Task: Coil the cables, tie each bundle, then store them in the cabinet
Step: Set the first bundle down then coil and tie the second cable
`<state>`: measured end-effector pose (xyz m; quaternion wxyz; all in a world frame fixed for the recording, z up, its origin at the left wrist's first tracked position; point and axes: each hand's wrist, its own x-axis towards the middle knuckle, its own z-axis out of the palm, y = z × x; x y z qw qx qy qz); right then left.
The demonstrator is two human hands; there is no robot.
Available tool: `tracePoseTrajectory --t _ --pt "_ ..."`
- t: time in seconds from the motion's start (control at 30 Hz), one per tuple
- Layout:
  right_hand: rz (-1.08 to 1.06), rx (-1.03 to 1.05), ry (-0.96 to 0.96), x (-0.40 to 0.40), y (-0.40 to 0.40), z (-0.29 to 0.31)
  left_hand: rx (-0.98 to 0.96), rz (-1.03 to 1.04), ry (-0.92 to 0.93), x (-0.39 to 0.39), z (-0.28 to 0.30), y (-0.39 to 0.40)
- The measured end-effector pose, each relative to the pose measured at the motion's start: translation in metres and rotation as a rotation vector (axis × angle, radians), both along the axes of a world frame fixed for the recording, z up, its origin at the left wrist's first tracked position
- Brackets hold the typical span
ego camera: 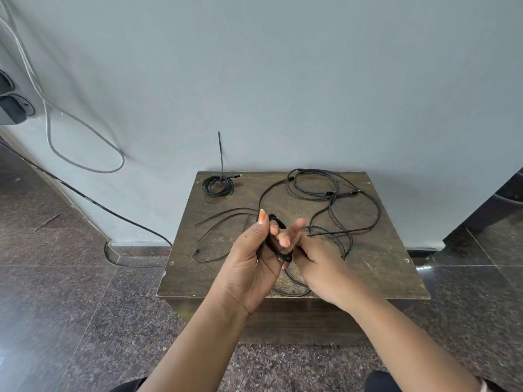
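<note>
A small coil of black cable (276, 241) is sitting between the two hands at the centre of the frame, above the front half of the wooden table (376, 267). The left hand (250, 267) is curling its grip around the coil, thumb raised with an orange-painted nail, and the loops are passing between its thumb and fingers. The right hand (314, 258) is reaching in from the right; its fingers are lying across the coil's loops, partly straight, and I cannot tell whether its grip is closing on the cable or only touching it. A strand of the same cable is trailing down below the hands to the table's front edge.

Right of the hands, a loose black cable (334, 193) is sprawling in wide loops over the upper right part of the tabletop, with its plugs lying near the far edge. Left of the hands, two thin black ties (223, 219) are lying on the wood, one bending into a long loop. At the upper left corner of the tabletop a finished cable bundle (217, 186) is resting flat, with one stiff end sticking up against the pale wall (283, 80).

A grey cable (85, 162) is hanging in a loop on the wall at the upper left of the frame, and a black cable (113, 212) is running along the floor skirting. The floor (70, 306) is speckled stone tile.
</note>
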<state>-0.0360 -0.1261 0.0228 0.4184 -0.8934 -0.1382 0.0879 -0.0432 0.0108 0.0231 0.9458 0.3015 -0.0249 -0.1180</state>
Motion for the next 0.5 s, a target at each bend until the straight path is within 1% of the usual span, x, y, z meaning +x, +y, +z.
tracePoseTrajectory --t 0.1,0.2,0.27,0.3,0.4,0.47,0.5 --pt "-0.043 0.013 0.050 0.000 -0.002 -0.001 0.090 -0.018 -0.034 0.000 0.000 0.000" --pt "-0.116 0.160 0.149 0.002 0.001 0.002 0.137 -0.086 -0.045 -0.002 0.004 0.002" --pt "-0.112 0.240 0.211 0.004 0.002 0.005 0.123 -0.158 -0.054 -0.003 0.007 0.002" --pt "-0.098 0.200 0.212 0.005 0.001 0.005 0.114 -0.192 -0.059 -0.004 0.008 0.003" --pt "-0.095 -0.066 0.201 0.005 -0.006 0.001 0.100 -0.271 -0.078 -0.006 0.012 0.004" --pt "-0.131 -0.144 0.290 0.005 -0.009 0.002 0.095 -0.306 -0.098 -0.008 0.014 0.006" --pt "-0.150 -0.122 0.371 0.004 -0.009 0.003 0.096 -0.321 -0.108 -0.008 0.014 0.007"
